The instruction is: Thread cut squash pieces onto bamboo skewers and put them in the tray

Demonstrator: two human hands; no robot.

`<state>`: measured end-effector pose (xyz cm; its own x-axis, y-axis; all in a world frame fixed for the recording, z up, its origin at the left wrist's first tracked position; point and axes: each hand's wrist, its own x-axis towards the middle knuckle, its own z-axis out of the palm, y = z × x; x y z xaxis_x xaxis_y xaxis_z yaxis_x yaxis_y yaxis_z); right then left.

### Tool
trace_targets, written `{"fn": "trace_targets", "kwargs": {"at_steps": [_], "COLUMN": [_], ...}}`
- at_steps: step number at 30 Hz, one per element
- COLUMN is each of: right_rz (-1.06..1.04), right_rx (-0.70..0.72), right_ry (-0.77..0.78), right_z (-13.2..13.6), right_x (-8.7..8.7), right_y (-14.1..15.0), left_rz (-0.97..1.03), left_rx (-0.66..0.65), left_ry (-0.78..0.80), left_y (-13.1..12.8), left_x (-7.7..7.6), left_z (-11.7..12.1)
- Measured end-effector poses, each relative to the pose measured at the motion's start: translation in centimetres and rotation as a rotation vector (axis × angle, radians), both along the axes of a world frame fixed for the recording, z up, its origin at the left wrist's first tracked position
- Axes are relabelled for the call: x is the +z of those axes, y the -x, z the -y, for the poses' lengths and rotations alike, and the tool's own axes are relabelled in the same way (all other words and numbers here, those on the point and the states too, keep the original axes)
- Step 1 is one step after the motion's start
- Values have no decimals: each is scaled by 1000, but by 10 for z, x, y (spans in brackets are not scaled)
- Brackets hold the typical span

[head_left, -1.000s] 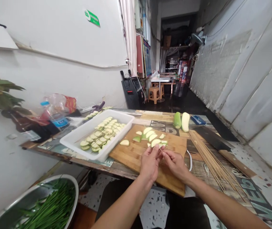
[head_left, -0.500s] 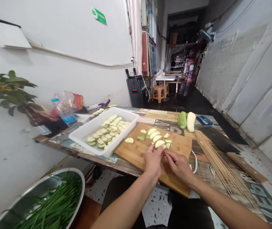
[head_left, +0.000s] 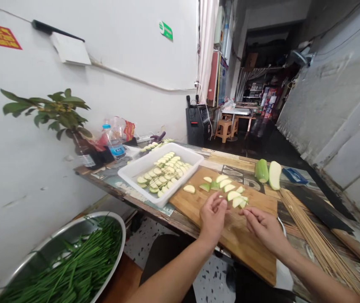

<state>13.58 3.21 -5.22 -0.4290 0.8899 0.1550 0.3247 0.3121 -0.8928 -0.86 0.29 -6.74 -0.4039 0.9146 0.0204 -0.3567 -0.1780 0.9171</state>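
Observation:
My left hand (head_left: 213, 216) hovers over the near part of the wooden cutting board (head_left: 195, 210), its fingers loosely bent and the thumb apart; I see nothing held in it. My right hand (head_left: 260, 225) has thumb and forefinger pinched on what looks like the end of a thin bamboo skewer (head_left: 241, 211), mostly hidden. Just beyond both hands lie several half-round zucchini slices (head_left: 233, 195), pale with green skin. Another slice (head_left: 189, 189) rests apart at the board's left side.
Left of the board stands a white plastic tub (head_left: 129, 179) with skewered slices (head_left: 159, 174). Loose bamboo skewers (head_left: 312, 231), a knife (head_left: 318, 208) and zucchini pieces (head_left: 262, 171) lie to the right. A metal basin (head_left: 121, 240) of green leaves is low left; a bottle (head_left: 116, 145) stands behind.
The hands have come apart: the left has drawn away from the slice it was touching, and the right has shifted right. The whole view has turned left.

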Motion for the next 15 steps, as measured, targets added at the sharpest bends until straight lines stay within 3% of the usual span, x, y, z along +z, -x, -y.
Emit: {"fn": "trace_targets", "kwargs": {"at_steps": [3, 6, 8, 11, 15], "right_rz": [-157, -319, -387, -378, -358], "right_rx": [66, 121, 134, 43, -86], "right_ry": [279, 500, 629, 783, 803], "right_z": [-2, -9, -16, -29, -46], "right_x": [28, 57, 72, 81, 74], "right_y": [29, 82, 126, 196, 272], "left_rz": [-336, -579, -698, -760, -606], "left_rx": [144, 117, 95, 51, -23], "left_ry": [-45, -39, 45, 164, 120], "left_y": [15, 19, 18, 17, 20], "left_x": [-13, -23, -25, -24, -21], "left_z": [1, 1, 1, 0, 2]}}
